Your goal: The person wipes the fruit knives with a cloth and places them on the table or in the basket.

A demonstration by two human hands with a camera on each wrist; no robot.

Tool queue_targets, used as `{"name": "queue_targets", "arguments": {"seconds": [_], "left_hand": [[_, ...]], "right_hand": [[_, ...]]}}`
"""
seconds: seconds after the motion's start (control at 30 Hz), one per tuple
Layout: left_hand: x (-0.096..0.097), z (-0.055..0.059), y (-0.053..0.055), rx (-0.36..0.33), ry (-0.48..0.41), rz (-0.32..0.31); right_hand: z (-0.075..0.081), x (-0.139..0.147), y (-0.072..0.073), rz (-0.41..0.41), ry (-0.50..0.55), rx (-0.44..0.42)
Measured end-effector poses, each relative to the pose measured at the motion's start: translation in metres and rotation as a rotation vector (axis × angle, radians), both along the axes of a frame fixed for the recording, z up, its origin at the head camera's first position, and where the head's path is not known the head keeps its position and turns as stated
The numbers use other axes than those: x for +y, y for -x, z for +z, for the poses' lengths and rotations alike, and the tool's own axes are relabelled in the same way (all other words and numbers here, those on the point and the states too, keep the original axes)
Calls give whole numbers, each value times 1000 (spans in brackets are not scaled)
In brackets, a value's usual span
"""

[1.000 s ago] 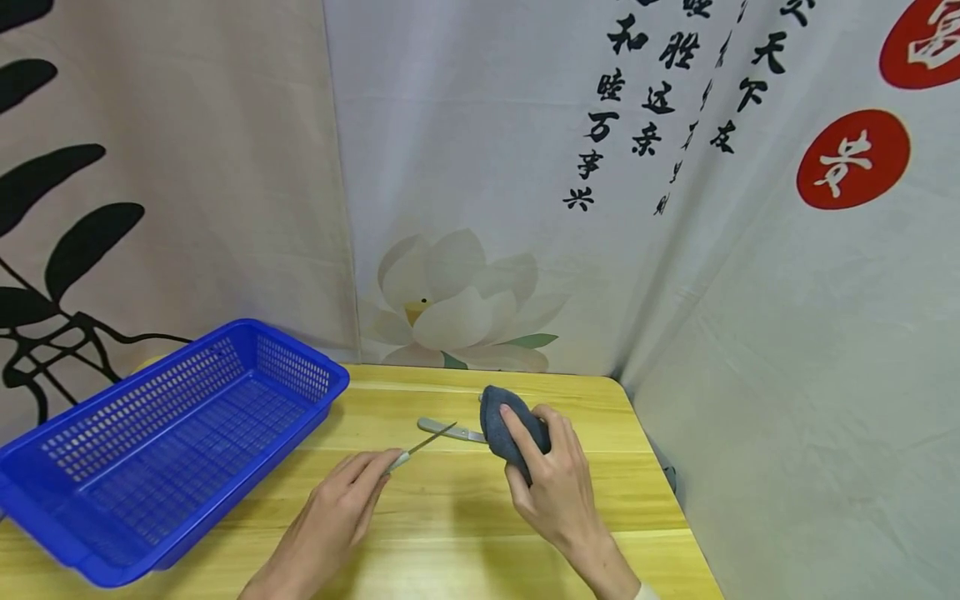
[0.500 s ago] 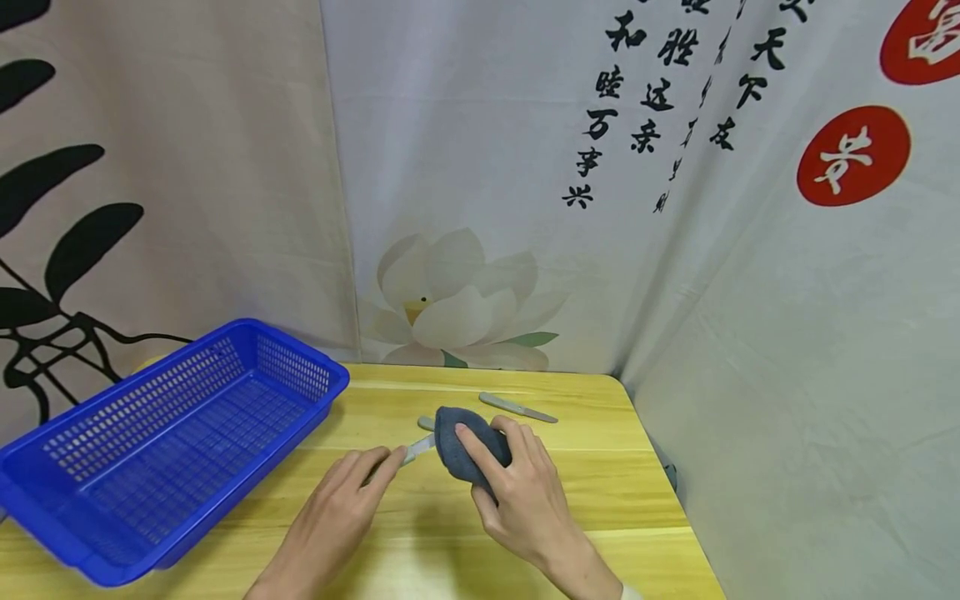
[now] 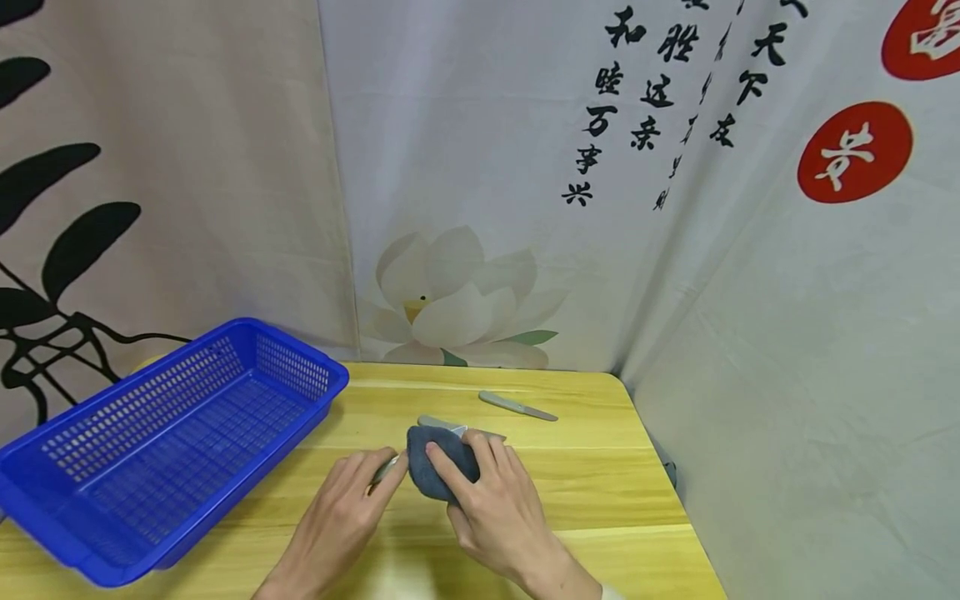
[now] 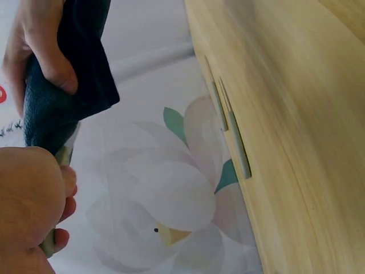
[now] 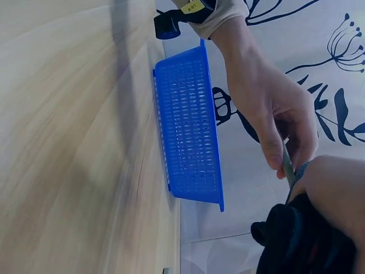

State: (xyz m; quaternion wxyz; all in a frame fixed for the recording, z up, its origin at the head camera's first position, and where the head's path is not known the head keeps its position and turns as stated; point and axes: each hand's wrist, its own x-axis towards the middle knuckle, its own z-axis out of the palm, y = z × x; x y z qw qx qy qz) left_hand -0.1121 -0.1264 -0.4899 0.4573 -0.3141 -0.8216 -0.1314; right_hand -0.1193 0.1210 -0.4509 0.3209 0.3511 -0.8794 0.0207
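Note:
My left hand (image 3: 337, 508) grips a small knife by its pale grey-green handle (image 3: 384, 470). A folded dark blue cloth (image 3: 429, 468) is pinched in my right hand (image 3: 504, 512), against the knife just beyond the left fingers. The cloth hides most of the blade. In the left wrist view the cloth (image 4: 85, 80) hangs in folds above the left hand (image 4: 28, 200). Two similar knives lie on the table: one knife (image 3: 517, 406) farther back, and another knife (image 3: 438, 422) partly covered by the cloth and right hand.
A long blue plastic basket (image 3: 247, 462) with mesh sides stands on the left of the wooden table (image 3: 615, 492). Behind the table hangs a printed curtain (image 3: 465, 167) with a flower and black characters. Another pale curtain (image 3: 810, 375) borders the right edge.
The right hand has moved left and nearer with the cloth, from the farther knives to the left fingers. The held knife's blade, bare earlier, is now mostly covered. The left hand has barely shifted.

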Motion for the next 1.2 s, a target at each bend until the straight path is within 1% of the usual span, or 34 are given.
{"name": "queue_targets", "arguments": {"seconds": [0.17,0.27,0.47,0.67,0.8,0.97,1.07,1.2], "left_hand": [[1,0,0,20,9,12],[1,0,-1,24,17,25],[0,-1,-1,41,17,39],[-2,-1,-1,62,21,44],[-2,-1,0,82,16,36],[-3,1,-1,57,26,42],[-3,2,-1,44,32,45],[-1,1,0,46,28,43]], "right_hand": [[1,3,3,-23,-16,54],[2,6,5,-40,-18,66],[2,15,12,-68,5,61],[-2,29,22,-100,21,64],[-4,40,29,-144,19,44],[-3,53,33,-192,58,32],[0,53,31,-168,95,36],[3,42,24,-85,113,45]]}}
